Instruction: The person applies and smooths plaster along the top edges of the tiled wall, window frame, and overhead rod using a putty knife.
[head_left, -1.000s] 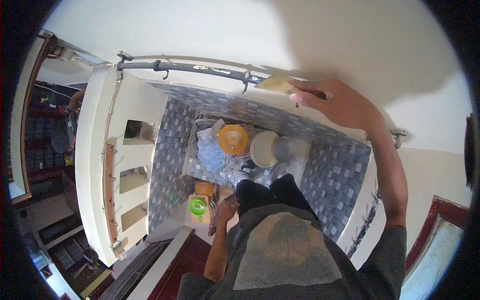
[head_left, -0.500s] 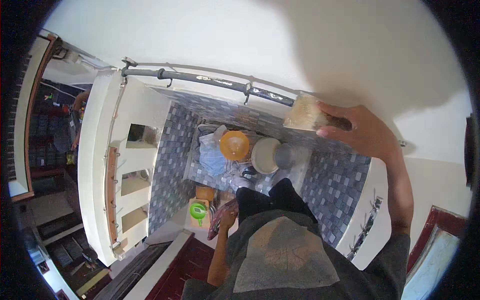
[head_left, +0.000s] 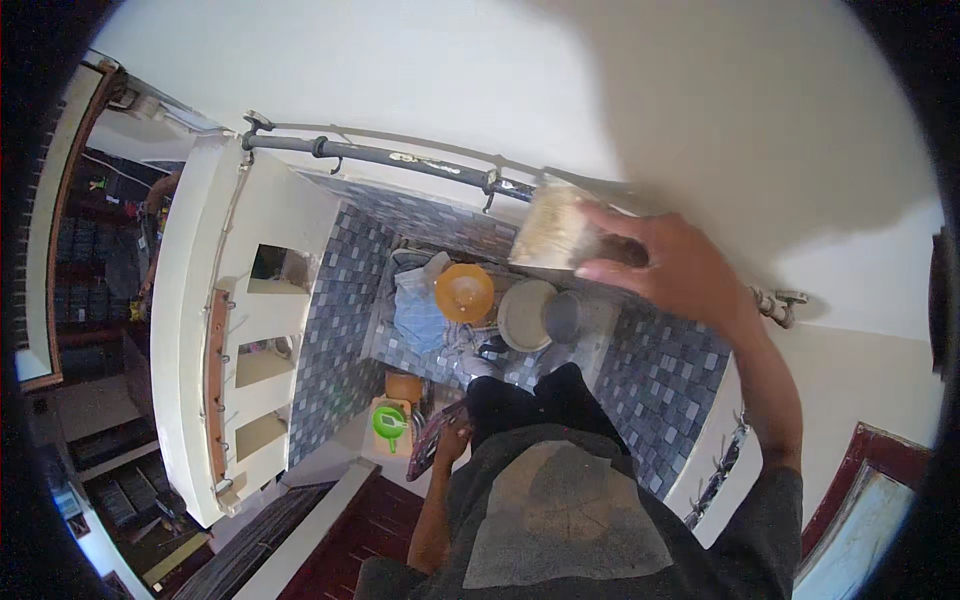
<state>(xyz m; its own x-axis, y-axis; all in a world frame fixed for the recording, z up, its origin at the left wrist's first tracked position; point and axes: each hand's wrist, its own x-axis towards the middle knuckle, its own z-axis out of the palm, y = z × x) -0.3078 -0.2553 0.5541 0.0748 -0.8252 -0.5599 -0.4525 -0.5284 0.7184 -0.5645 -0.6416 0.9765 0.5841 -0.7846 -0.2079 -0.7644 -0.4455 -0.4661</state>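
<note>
My right hand (head_left: 672,262) is closed round the dark handle of a wide paintbrush (head_left: 548,225) with pale, worn bristles. The brush covers part of a dark grey pipe (head_left: 400,160) that runs along the white wall (head_left: 400,60); whether it touches the pipe or only passes in front of it, I cannot tell. Pale patches show on the pipe's dark surface. Low beside my left leg, my left hand (head_left: 456,442) grips a flat dark-red patterned thing (head_left: 430,452), whose kind I cannot make out.
Below, on the tiled floor, are an orange basin (head_left: 465,293), a whitish tub (head_left: 524,318), a grey bucket (head_left: 564,316) and a heap of blue cloth (head_left: 420,312). A green strainer (head_left: 388,424) hangs lower left. Hooks line a wooden rail (head_left: 217,390).
My right hand has carried the brush leftward along the pipe, uncovering a pipe fitting at the right. My left hand still holds the dark-red thing; the view has shifted slightly.
</note>
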